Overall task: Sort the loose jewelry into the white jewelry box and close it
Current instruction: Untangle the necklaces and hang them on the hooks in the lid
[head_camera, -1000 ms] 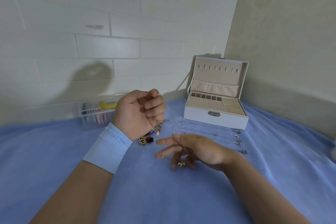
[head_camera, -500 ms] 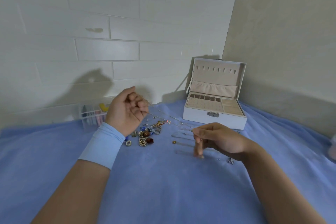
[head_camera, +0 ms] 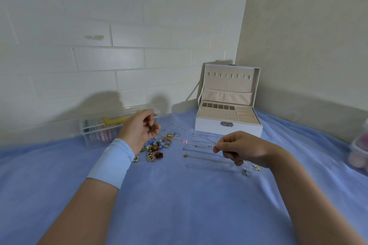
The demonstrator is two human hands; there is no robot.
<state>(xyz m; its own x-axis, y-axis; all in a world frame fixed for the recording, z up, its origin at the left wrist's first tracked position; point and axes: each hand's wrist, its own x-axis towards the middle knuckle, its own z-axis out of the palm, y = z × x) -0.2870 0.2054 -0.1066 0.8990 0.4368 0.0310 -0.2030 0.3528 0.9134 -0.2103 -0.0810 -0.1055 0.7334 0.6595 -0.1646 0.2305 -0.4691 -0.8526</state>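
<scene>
STATE: left hand (head_camera: 139,129) and right hand (head_camera: 242,148), fingers pinched, stretch a thin silver chain necklace (head_camera: 180,126) mid-frame | BOX: white jewelry box (head_camera: 229,125), lid open, right of centre | RISK: slack chain may snag the heap of loose rings and beads (head_camera: 157,148) below; other thin chains (head_camera: 205,157) on the blue-covered surface (head_camera: 179,205) may tangle.

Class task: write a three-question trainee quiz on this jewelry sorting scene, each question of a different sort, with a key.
1. True or false: the white jewelry box has its lid shut.
2. Which thing is stretched between the left hand and the right hand? A) a ring B) a thin chain C) a brooch
3. Fill in: the heap of rings and beads lies on the ____ cloth.

Key: 1 false; 2 B; 3 blue.
</scene>
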